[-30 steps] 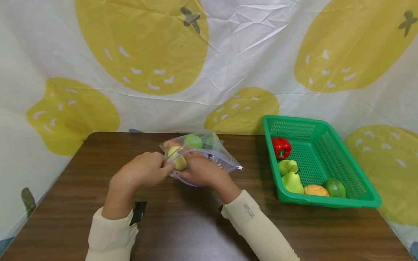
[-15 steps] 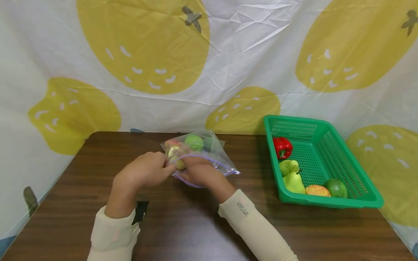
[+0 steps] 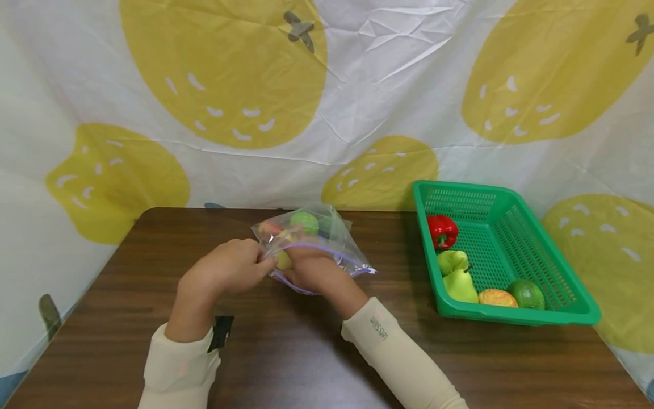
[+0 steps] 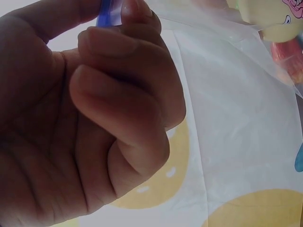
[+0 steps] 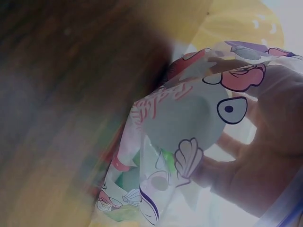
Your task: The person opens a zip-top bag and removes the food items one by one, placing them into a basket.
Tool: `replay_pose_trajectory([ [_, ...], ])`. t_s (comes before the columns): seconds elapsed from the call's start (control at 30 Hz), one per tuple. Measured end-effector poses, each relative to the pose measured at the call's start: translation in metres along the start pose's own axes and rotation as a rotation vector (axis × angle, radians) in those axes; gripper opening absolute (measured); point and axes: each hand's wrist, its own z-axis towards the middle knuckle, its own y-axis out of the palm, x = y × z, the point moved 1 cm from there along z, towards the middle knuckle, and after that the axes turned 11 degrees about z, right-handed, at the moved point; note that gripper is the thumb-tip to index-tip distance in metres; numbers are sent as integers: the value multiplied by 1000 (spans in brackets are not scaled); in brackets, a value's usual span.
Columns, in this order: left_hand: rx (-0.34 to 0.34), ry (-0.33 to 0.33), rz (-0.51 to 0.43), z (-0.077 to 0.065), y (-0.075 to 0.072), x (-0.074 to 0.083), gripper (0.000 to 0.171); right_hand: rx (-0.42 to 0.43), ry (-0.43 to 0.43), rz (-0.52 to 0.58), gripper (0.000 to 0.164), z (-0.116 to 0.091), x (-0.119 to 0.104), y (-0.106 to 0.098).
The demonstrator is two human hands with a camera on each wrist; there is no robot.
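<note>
Item: clear zip bag with a purple zip track, printed with cartoon shells and fish seen in the right wrist view
Location: on the brown desk, mid-far, between the two hands and left of the green basket
Contents: a green round fruit, a yellow fruit near the mouth, something red-orange behind; others too blurred to name
Left grip: left hand pinches the bag's mouth edge, thumb and forefinger on the purple strip, other fingers curled
Right grip: right hand is curled at the bag's near side, holding the film by the mouth
Handling: thin soft film, likely slippery and prone to sag; the load looks light but lumpy and will shift inside
Where to hold: judged best at the stiffer zip track on both sides, not the loose film
Basket contents: red bell pepper, green pear, orange fruit, green round fruit at the near right
Writing: small dark lettering on the right sleeve, not legible; no brand readable on the bag
</note>
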Motion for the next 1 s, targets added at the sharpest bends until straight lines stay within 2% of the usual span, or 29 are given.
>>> replay_pose_trajectory([
  [0.13,3,3,9,1,0,0,39,36,-22,-48,65,1,2,0],
  [0.3,-4,-3,3,1,1,0,39,20,-41,-86,52,0,1,-2],
  [0.47,-7,-6,-3,0,0,0,40,16,-76,-128,46,0,0,-4],
  [0.7,-6,-7,8,1,-1,-1,40,-17,-42,-52,59,-7,0,-15],
  [0.8,-5,-5,5,1,-1,-2,39,-11,-65,-54,55,-10,1,-20],
  [1.0,-12,-6,-14,2,0,-3,39,-118,-3,-45,40,-13,1,-25],
])
